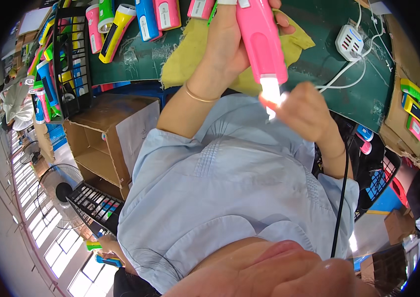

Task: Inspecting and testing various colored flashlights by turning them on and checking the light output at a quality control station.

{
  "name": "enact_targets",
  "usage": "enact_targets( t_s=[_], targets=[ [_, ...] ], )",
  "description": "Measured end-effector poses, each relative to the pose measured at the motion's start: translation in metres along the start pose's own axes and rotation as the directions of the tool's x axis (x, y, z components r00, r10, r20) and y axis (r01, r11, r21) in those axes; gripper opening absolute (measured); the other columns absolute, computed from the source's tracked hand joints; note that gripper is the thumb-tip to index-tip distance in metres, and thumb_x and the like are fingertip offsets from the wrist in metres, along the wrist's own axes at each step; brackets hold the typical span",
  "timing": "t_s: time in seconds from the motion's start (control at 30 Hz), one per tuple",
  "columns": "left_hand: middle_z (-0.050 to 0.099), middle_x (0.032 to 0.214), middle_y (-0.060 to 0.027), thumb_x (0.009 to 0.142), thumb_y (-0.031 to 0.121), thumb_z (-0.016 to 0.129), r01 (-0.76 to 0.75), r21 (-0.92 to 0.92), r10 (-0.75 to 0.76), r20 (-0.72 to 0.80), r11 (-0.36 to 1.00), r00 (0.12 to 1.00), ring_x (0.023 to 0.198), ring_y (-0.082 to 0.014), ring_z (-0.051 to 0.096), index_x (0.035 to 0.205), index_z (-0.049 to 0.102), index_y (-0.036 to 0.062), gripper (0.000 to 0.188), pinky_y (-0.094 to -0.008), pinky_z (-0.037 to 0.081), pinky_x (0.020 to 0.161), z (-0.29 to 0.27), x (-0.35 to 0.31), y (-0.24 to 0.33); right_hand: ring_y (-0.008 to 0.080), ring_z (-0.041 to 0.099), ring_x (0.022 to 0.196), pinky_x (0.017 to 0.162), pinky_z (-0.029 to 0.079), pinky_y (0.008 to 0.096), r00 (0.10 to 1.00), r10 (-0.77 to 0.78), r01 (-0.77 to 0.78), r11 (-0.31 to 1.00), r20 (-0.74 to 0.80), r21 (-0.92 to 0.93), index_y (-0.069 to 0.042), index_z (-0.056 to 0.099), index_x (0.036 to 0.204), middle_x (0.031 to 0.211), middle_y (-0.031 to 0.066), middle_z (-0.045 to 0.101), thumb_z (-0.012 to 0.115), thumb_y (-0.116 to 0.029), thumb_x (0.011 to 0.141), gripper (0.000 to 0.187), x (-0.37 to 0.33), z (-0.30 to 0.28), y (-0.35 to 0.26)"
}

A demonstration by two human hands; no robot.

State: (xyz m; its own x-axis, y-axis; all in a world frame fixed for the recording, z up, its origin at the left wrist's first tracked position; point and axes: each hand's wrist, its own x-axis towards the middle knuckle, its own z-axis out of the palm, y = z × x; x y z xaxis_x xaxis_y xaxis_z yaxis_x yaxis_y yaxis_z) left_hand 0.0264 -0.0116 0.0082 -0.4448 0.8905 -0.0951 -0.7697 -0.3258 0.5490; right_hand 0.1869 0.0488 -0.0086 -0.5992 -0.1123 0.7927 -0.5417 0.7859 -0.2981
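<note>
A pink flashlight (pixel 262 44) is in my left hand (pixel 226 49), whose fingers wrap round its body over the green table (pixel 319 64). Its lower end carries a clear tube (pixel 270 89) that glows bright white. My right hand (pixel 305 111) is closed, with its fingertips pinched at the tip of this lit tube; glare and some blur hide the exact contact. Beneath the flashlight and my left hand spreads a yellow cloth (pixel 185 62). Several flashlights lie along the far left of the table, among them a yellow one (pixel 117 33) and a blue one (pixel 146 20).
A white multi-port USB charger (pixel 349 43) with white cables sits at the right. Black baskets (pixel 74 59) of flashlights and a cardboard box (pixel 106 114) stand at the left; another box (pixel 398 74) is at the right edge. Lower left, another person's hand (pixel 111 243) is near flashlights.
</note>
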Motion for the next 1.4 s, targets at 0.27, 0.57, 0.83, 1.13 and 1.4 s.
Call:
enact_targets(
  t_s=[0.27, 0.57, 0.83, 1.13, 1.4],
  targets=[
    [0.057, 0.086, -0.0116, 0.082, 0.039, 0.058, -0.391, 0.257, 0.288, 0.361, 0.884, 0.887, 0.077, -0.0232, 0.057, 0.112, 0.046, 0.0007, 0.05, -0.0356, 0.048, 0.072, -0.011, -0.018, -0.024, 0.0198, 0.047, 0.064, 0.058, 0.041, 0.0298, 0.693, 0.719, -0.704, 0.69, -0.048, 0.169, 0.0, 0.057, 0.103, 0.077, 0.0068, 0.049, 0.082, -0.032, 0.053, 0.064, 0.001, 0.0, -0.007],
    [0.06, 0.097, -0.0123, 0.062, 0.016, 0.078, -0.647, 0.689, 0.208, 0.616, 0.326, 0.76, 0.081, -0.0296, 0.061, 0.116, 0.048, 0.0043, 0.062, -0.0349, 0.049, 0.07, -0.02, -0.044, -0.018, 0.0229, 0.048, 0.074, 0.068, 0.041, 0.0287, 0.609, 0.79, -0.778, 0.576, 0.077, 0.25, -0.003, 0.055, 0.111, 0.081, 0.0093, 0.047, 0.065, -0.011, 0.074, 0.039, -0.02, 0.002, 0.018],
    [0.056, 0.108, -0.0177, 0.065, 0.014, 0.076, -0.573, 0.819, 0.194, 0.562, 0.004, 0.804, 0.095, -0.0328, 0.059, 0.125, 0.036, 0.0019, 0.074, -0.0363, 0.049, 0.078, -0.019, -0.051, -0.017, 0.0116, 0.053, 0.075, 0.069, 0.041, 0.0208, 0.527, 0.85, -0.771, 0.479, -0.003, 0.419, 0.003, 0.057, 0.091, 0.08, 0.0059, 0.059, 0.05, -0.008, 0.088, 0.013, -0.016, -0.023, 0.002],
    [0.055, 0.098, -0.0149, 0.072, 0.019, 0.071, -0.191, 0.931, 0.147, 0.151, 0.312, 0.977, 0.083, -0.0216, 0.057, 0.117, 0.033, -0.0049, 0.064, -0.0314, 0.047, 0.074, -0.005, -0.044, -0.019, 0.0093, 0.052, 0.069, 0.064, 0.041, 0.0197, 0.577, 0.812, -0.739, 0.565, -0.089, 0.366, 0.003, 0.058, 0.084, 0.075, 0.0044, 0.059, 0.051, -0.011, 0.089, 0.016, 0.006, -0.021, -0.009],
    [0.052, 0.101, -0.0136, 0.069, 0.014, 0.071, -0.092, 0.823, -0.038, 0.136, 0.56, 0.99, 0.09, -0.0199, 0.055, 0.12, 0.03, -0.0043, 0.068, -0.031, 0.046, 0.08, 0.008, -0.036, 0.001, 0.0093, 0.046, 0.056, 0.051, 0.036, 0.0227, 0.63, 0.777, -0.728, 0.58, 0.022, 0.367, 0.004, 0.057, 0.081, 0.062, 0.0047, 0.051, 0.054, -0.011, 0.086, 0.016, 0.018, -0.029, 0.0]
  ],
)
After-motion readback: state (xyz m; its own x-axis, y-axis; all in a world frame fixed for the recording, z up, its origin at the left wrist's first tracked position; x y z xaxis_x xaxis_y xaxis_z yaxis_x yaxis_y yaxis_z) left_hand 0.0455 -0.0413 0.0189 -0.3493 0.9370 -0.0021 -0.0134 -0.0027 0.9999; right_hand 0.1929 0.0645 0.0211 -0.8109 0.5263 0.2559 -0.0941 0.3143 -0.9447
